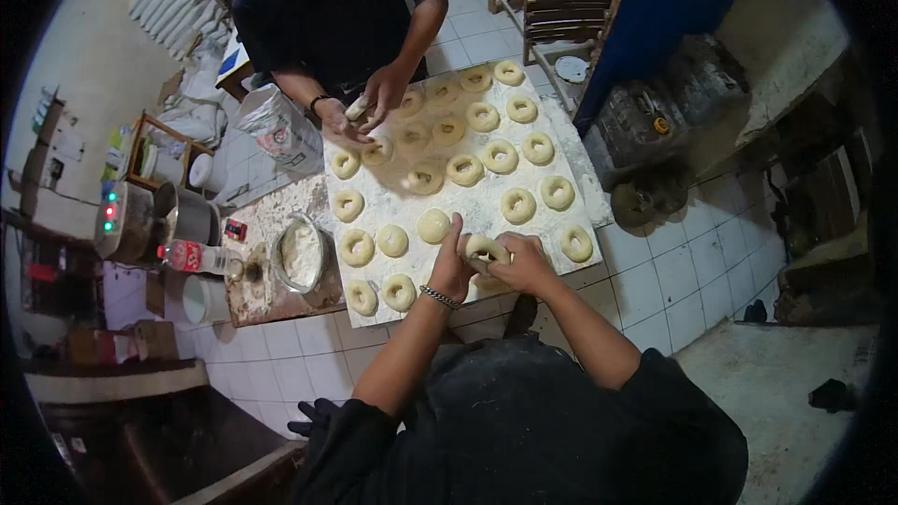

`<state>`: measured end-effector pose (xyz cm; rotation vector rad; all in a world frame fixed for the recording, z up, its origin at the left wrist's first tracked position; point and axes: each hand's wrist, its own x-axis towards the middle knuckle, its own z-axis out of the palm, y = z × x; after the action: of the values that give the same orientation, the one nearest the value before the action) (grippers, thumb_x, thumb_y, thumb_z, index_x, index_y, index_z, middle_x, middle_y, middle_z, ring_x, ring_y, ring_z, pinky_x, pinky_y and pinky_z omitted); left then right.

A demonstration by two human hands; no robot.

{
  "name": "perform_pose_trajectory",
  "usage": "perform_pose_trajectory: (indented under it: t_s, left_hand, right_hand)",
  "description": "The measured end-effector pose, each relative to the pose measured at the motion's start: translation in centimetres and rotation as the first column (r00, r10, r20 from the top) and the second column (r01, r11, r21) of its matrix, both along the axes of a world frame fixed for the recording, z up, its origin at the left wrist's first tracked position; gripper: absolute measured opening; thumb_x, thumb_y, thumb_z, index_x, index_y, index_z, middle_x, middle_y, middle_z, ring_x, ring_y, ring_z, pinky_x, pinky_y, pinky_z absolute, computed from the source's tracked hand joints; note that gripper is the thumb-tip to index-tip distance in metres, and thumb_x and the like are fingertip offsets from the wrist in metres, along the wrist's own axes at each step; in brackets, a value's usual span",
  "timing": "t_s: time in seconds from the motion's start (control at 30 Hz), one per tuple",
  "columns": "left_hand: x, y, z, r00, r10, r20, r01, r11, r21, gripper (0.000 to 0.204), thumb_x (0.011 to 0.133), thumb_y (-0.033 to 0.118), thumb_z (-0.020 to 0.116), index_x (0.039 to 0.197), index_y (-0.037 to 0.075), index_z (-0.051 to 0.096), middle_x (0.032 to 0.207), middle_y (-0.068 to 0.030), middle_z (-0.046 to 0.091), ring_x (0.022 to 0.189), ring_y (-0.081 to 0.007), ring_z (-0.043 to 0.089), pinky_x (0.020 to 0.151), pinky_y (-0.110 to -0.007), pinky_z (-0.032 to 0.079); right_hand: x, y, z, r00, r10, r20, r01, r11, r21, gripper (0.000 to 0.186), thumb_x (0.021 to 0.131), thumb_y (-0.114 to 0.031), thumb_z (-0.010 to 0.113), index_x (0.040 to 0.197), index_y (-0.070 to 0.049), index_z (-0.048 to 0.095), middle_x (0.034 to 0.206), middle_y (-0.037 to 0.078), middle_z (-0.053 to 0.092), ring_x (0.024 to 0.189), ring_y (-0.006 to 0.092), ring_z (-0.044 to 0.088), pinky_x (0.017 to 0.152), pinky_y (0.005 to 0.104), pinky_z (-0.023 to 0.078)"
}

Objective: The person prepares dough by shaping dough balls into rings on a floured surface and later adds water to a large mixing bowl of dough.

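Observation:
Between my left hand (451, 268) and my right hand (526, 265) is a raw dough ring (487, 247), held just above the near edge of a floured white board (477, 209). The fingers of both hands curl around the ring, and its hole shows between them. Several more dough rings lie spread over the board, such as one at the right corner (576, 243). Nearest my left hand is a round dough piece (433, 225) with hardly any hole showing. Across the board, a co-worker's hands (360, 117) hold another dough piece (356, 108).
Left of the board, a floury wooden table (251, 292) carries a metal bowl of flour (301, 254) and a plastic bottle (198, 257) lying near it. A white sack (278, 129) stands beside the co-worker. Dark jerrycans (645, 122) stand at the right.

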<state>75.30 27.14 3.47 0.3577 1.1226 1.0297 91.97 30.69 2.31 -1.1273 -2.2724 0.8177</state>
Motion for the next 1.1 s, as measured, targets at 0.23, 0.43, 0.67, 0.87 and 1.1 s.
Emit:
perform_pose_trajectory:
  t_s: [0.23,0.43,0.67,0.87,1.1]
  left_hand:
    - [-1.3,-0.8,-3.2,0.610,-0.111,-0.785,0.290,0.953,0.090,0.072,0.097,0.070,0.034,0.099,0.005,0.065,0.084,-0.0085,0.068,0.075,-0.0251,0.066,0.065,-0.038,0.050]
    - [-6.3,-1.8,-0.5,0.905,-0.107,-0.412,0.180,0.973,0.143,0.071,0.096,0.070,0.037,0.105,0.005,0.065,0.094,-0.0098,0.066,0.093,-0.0211,0.063,0.089,-0.034,0.048]
    - [-12.4,-3.3,0.3,0.751,-0.411,-0.516,0.593,0.764,0.255,0.031,0.094,0.034,0.063,0.088,0.003,0.066,0.082,-0.0031,0.062,0.077,-0.0109,0.056,0.072,-0.028,0.046]
    - [-13.1,-3.7,-1.2,0.984,-0.176,0.028,0.144,0.880,0.452,0.027,0.090,0.017,0.061,0.112,0.001,0.064,0.097,-0.0051,0.067,0.088,-0.0124,0.063,0.076,-0.028,0.050]
    - [-12.1,-2.4,-3.4,0.809,-0.458,-0.368,0.540,0.827,0.158,0.048,0.097,0.046,0.057,0.093,-0.001,0.067,0.084,-0.0065,0.066,0.072,-0.0161,0.061,0.070,-0.030,0.047]
  right_hand:
    - [-1.6,1.5,1.5,0.596,-0.551,-0.584,-0.524,0.284,-0.803,0.023,0.094,-0.023,0.060,0.090,-0.001,0.066,0.075,0.004,0.063,0.067,0.0149,0.060,0.067,0.0270,0.051]
    - [-6.3,0.1,3.8,0.927,-0.121,-0.355,-0.230,0.564,-0.793,0.058,0.097,-0.059,0.052,0.078,-0.005,0.064,0.060,-0.002,0.053,0.054,0.0065,0.047,0.051,0.0233,0.036]
    - [-11.9,-1.1,4.5,0.791,-0.495,-0.360,-0.030,0.556,-0.831,0.065,0.102,-0.061,0.036,0.089,-0.003,0.064,0.077,0.002,0.059,0.068,0.0098,0.054,0.061,0.0251,0.044]
    - [-11.9,-4.4,1.6,0.717,-0.544,-0.436,-0.206,0.432,-0.878,0.038,0.097,-0.030,0.064,0.119,0.001,0.059,0.100,0.005,0.066,0.089,0.0138,0.064,0.080,0.0303,0.052]
    - [-8.7,-3.8,1.3,0.656,-0.597,-0.463,-0.088,0.548,-0.832,0.029,0.089,-0.007,0.068,0.115,0.004,0.059,0.104,0.010,0.067,0.095,0.0146,0.064,0.083,0.0276,0.052]
